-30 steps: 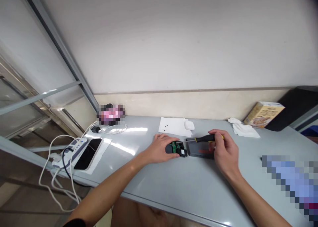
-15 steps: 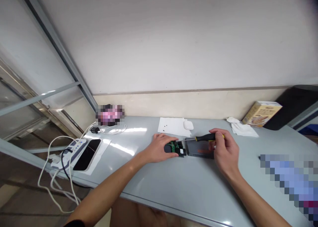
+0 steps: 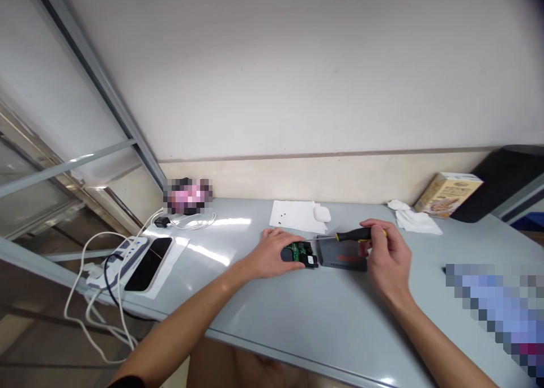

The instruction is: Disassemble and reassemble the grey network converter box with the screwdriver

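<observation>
My left hand (image 3: 272, 255) wraps round the left side of a small device with a green circuit board (image 3: 296, 251), thumb along the near edge and fingers along the far edge. In my right hand (image 3: 387, 258) is a screwdriver (image 3: 355, 234) with a black and yellow handle. Its thin shaft points left, and the tip is at the far edge of the device near my left fingertips; whether it touches a screw is too small to tell. A dark grey casing (image 3: 342, 255) lies flat beside the device, partly beneath the screwdriver and my right hand.
Several tiny dark bits rest on a white paper sheet (image 3: 293, 215) behind the device, beside a white rounded case (image 3: 322, 213). At left are a phone (image 3: 149, 264), a power strip (image 3: 127, 255) and cables. Tissues (image 3: 416, 219) and a yellow box (image 3: 449, 194) stand back right.
My right hand and the screwdriver have shifted very slightly to the right. The left hand and the device have stayed in place.
</observation>
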`<state>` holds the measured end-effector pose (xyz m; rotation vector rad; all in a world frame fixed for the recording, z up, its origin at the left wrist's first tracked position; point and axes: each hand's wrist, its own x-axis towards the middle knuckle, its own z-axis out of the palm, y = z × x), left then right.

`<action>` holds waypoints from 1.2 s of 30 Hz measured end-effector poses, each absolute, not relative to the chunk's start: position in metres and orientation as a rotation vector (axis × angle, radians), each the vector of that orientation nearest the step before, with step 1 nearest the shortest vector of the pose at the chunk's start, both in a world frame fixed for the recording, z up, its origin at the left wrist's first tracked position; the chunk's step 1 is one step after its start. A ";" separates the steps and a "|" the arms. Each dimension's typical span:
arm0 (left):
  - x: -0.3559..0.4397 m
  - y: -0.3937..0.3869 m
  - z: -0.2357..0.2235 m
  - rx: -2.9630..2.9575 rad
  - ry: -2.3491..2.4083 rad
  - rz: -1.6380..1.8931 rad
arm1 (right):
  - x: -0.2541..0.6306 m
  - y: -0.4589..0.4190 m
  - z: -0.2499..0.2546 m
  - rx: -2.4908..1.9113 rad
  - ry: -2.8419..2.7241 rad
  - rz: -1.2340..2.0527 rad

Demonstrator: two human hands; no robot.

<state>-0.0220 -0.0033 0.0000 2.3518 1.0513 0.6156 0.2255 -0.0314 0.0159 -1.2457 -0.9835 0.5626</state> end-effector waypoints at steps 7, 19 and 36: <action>-0.022 -0.003 0.001 2.350 1.046 0.596 | 0.226 -0.032 0.016 -1.253 -0.984 0.565; -0.026 -0.008 0.010 2.392 1.061 0.613 | 0.227 -0.031 0.014 -1.246 -0.973 0.600; -0.027 -0.007 0.005 2.506 1.053 0.630 | 0.228 -0.032 0.013 -1.192 -0.959 0.645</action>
